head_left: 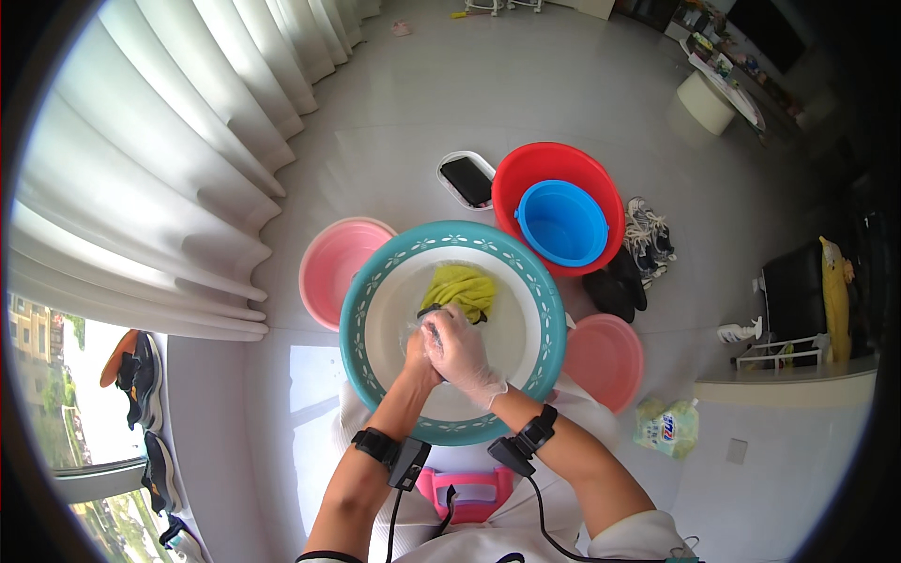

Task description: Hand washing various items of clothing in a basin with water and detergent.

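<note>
In front of me stands a large teal-rimmed basin (361, 385) with a white inside and water in it. A yellow-green cloth (462, 287) lies wet in its middle. My right hand (457, 349), in a clear plastic glove, is closed and pressed against my left hand (419, 355), just on the near side of the cloth. My left hand is closed too, partly covered by the right one. Dark bits show at the fingers and beside the cloth; they belong to something mostly hidden, whose kind I cannot make out.
Pink basins (314, 272) (610, 352) flank the teal one. Behind it stand a red tub (526, 159) holding a blue bucket (563, 225), and a white tray (453, 194) with a black item. Shoes (648, 239) and a detergent pouch (668, 427) lie right; a curtain (188, 188) hangs left.
</note>
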{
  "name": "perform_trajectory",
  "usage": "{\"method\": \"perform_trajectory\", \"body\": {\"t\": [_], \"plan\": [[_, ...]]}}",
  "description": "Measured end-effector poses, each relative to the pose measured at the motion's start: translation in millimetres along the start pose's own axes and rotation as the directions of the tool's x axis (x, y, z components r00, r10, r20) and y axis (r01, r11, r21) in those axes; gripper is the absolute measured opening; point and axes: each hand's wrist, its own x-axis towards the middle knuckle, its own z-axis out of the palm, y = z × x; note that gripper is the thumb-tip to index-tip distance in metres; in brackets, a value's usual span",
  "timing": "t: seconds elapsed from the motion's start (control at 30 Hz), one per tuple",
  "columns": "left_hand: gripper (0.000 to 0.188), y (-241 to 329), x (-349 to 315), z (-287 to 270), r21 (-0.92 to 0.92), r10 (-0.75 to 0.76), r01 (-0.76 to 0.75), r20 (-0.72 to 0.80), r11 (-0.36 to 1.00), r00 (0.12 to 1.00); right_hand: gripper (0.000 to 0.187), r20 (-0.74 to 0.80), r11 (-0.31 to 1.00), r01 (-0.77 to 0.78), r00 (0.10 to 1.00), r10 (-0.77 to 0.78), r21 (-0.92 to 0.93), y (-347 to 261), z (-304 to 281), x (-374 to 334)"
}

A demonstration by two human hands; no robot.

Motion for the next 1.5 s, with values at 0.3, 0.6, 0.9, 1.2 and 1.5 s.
{"method": "perform_trajectory", "body": {"t": [0.3, 0.6, 0.9, 1.2, 1.5], "plan": [[0.022, 42.1, -32.9, 74.0, 0.837, 0.453, -0.180, -0.089, 0.516, 0.887, 0.007, 0.002, 0.939, -0.332, 0.943, 0.334, 0.092, 63.7, -7.0, 10.6], [0.025, 69.7, -48.0, 91.2, 0.892, 0.644, -0.376, 0.136, 0.252, 0.753, 0.023, 0.175, 0.884, -0.465, 0.875, 0.451, 0.044, 73.8, -59.3, 26.0], [0.017, 70.2, -48.9, 102.4, 0.680, 0.625, -0.458, 0.000, 0.572, 0.781, 0.016, 0.284, 0.822, -0.464, 0.880, 0.381, 0.332, 44.9, -83.3, 52.5], [0.023, 90.0, -64.3, 126.9, 0.852, 0.417, -0.323, 0.139, 0.413, 0.898, 0.019, 0.466, 0.655, -0.656, 0.744, 0.479, 0.375, 25.9, -108.3, 59.3], [0.059, 63.8, -64.8, 128.6, 0.884, -0.035, -0.181, 0.217, 0.430, 0.976, 0.029, 0.415, 0.635, -0.557, 0.828, 0.376, 0.536, -3.8, -84.1, 55.7]]}}
